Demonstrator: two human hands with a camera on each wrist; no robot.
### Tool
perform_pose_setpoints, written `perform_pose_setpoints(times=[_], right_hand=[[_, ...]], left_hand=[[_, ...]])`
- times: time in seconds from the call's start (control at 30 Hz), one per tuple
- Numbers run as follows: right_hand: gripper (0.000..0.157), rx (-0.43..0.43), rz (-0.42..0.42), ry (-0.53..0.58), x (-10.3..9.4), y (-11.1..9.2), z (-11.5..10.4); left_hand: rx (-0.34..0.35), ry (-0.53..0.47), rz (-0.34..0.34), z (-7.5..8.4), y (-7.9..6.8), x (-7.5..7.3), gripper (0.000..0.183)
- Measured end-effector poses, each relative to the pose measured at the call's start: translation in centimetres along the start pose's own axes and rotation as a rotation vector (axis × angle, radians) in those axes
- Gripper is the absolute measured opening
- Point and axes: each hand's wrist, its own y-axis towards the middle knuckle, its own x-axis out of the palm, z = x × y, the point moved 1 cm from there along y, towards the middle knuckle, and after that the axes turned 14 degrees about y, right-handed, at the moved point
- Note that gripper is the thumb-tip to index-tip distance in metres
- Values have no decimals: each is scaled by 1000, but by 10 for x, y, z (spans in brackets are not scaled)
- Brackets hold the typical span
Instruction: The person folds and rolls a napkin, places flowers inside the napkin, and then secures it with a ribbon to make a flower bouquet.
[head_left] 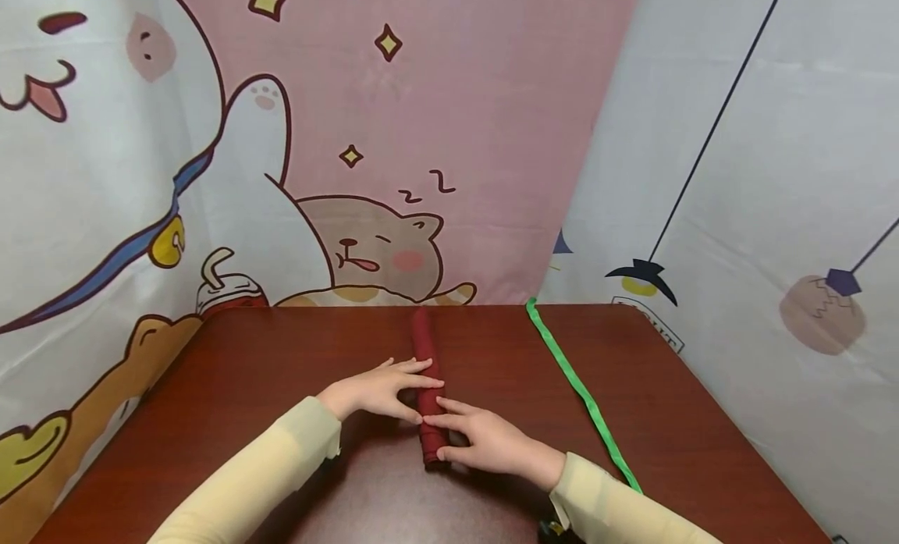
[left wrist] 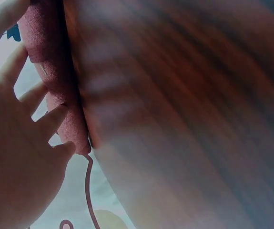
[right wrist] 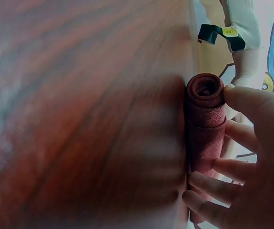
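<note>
Sleeves (head_left: 260,481) in pale yellow are slanting in from the near left and near right, with something dark (head_left: 551,531) showing beside the right one, too cut off for me to name. Just beyond, I'm watching both hands resting on a dark red cloth roll (head_left: 431,401), which is lying near to far along the middle of the table. The right hand (head_left: 492,441) is touching its near part from the right; the left hand (head_left: 382,389) is reaching over from the left, slightly farther along. Both are lying with fingers spread and fairly straight, not wrapping the cloth; one left and one right fingertip are almost meeting, and I'm not able to tell whether they touch. I'm judging that this placing, one hand from each side, is keeping the roll snug and straight, since the right wrist view is showing wound layers around a hollow centre. A green strip (head_left: 580,388) is slanting to the right, apart from the roll, probably lying there to be out of the way. Underneath, the table (head_left: 295,341) is showing a glossy red-brown top. Beyond its edges, a backdrop (head_left: 506,138) is surrounding it, pink and whitish, printed with cartoon animals and hanging lamps.
</note>
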Motion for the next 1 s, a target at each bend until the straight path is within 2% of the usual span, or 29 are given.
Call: perform_pose_setpoints(times=[0.6, 0.83, 1.0], right_hand=[[48, -1, -31, 2, -1, 1, -5], [48, -3, -29, -2, -3, 2, -6], [53, 35, -33, 25, -8, 2, -7]], left_hand=[[5, -59, -4, 3, 1, -1, 66], [11, -28, 25, 4, 0, -2, 66], [13, 18, 45, 6, -1, -7, 64]])
